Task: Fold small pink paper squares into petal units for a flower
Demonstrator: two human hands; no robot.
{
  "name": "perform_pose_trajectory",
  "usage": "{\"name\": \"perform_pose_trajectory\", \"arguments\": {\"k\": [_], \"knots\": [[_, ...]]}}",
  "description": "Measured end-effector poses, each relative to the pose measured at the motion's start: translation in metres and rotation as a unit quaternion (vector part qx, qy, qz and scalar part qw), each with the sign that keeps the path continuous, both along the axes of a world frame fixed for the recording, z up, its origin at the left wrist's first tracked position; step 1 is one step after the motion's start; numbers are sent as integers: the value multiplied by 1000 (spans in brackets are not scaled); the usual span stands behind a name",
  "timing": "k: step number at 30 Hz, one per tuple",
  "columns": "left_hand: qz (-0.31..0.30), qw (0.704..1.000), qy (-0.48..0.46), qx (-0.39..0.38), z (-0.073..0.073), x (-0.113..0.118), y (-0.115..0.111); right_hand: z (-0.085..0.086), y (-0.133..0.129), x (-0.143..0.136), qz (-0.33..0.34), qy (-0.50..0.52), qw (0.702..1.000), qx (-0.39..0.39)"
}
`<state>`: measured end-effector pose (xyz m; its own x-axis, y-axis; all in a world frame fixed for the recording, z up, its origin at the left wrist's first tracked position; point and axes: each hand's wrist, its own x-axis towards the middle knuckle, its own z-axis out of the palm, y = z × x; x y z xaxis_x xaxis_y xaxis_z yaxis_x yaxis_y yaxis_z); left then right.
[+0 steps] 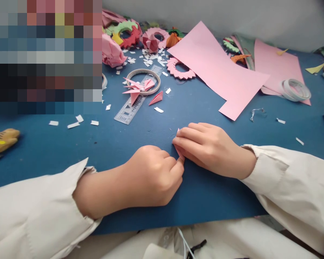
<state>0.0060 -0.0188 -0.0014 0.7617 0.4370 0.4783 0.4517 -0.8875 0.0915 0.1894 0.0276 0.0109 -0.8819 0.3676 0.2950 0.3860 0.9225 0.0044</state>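
A small folded piece of pink paper (179, 154) lies between my hands near the middle of the blue table. My left hand (158, 176) is curled closed, its fingertips pinching the paper's near end. From the right, my right hand (207, 147) presses its fingers together over the upper part of the same piece. Most of the paper is hidden under the fingers; only a narrow edge and a pointed tip show. Beyond my hands lie a pink folded paper point (156, 98) and a pink spiky paper piece (136, 90).
A clear ruler (126, 111) lies under a roll of tape (159, 84). A large pink sheet (213, 68) spreads behind my right hand. More tape rolls (297, 90), white scraps (73, 125) and folded paper rings (180, 73) lie around. A tan object (5, 140) rests at left.
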Motion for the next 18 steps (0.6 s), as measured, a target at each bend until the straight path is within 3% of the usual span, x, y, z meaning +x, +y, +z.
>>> {"name": "perform_pose_trajectory", "arguments": {"k": [4, 10, 18], "knots": [[-1, 1000, 1, -3, 0, 0, 0, -4, 4, 0, 11, 36, 998, -53], [-3, 1000, 1, -3, 0, 0, 2, -8, 2, 0, 0, 48, 999, -14], [-5, 1000, 2, -3, -1, 0, 1, -2, 10, -4, 24, 0, 998, -54]]}}
